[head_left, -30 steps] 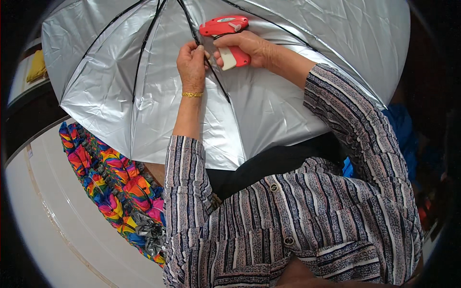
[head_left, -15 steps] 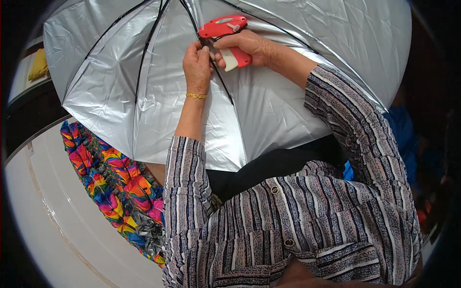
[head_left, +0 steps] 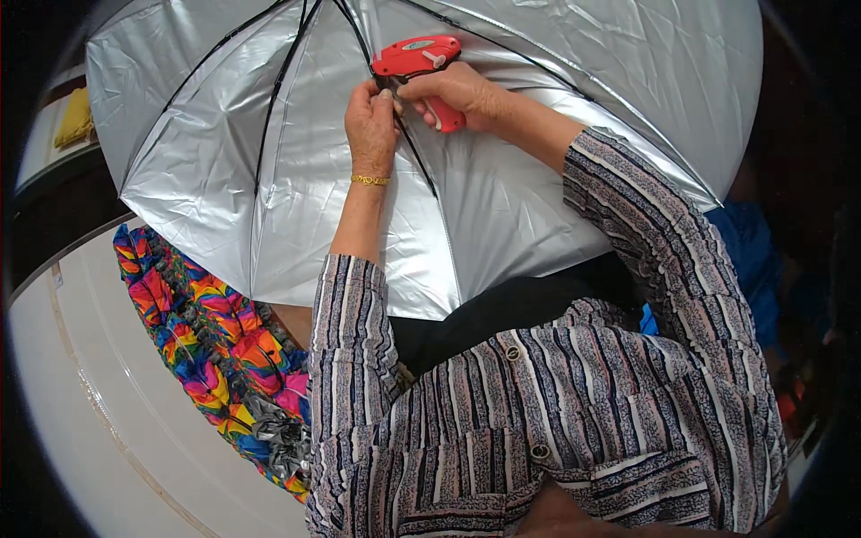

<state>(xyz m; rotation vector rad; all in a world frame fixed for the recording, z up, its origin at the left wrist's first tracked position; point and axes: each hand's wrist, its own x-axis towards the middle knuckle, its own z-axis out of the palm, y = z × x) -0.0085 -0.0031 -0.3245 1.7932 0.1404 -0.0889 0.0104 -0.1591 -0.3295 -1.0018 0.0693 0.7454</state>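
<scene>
An open umbrella [head_left: 341, 233] with a silver lining spreads before me, its inner side and dark ribs facing up. My left hand [head_left: 369, 130] pinches one dark rib [head_left: 416, 154] between thumb and fingers. Just right of it, my right hand [head_left: 459, 94] is wrapped around the handle of a red pistol-shaped hand tool [head_left: 408, 58] with a small pale peg on its side. The tool's head lies across the same rib, above my left fingertips. My fingers hide the exact spot where tool and rib meet.
Rainbow-coloured bunched fabric [head_left: 206, 377] with silver patches lies at the left on a curved white tabletop [head_left: 81, 457]. A yellow cloth bundle [head_left: 73, 118] sits at the far left. Blue material [head_left: 749, 255] hangs beyond the umbrella's right edge.
My right hand has squeezed the tool: its white lever, which stuck out below my fingers, no longer shows there. Both hands and the umbrella have shifted very slightly.
</scene>
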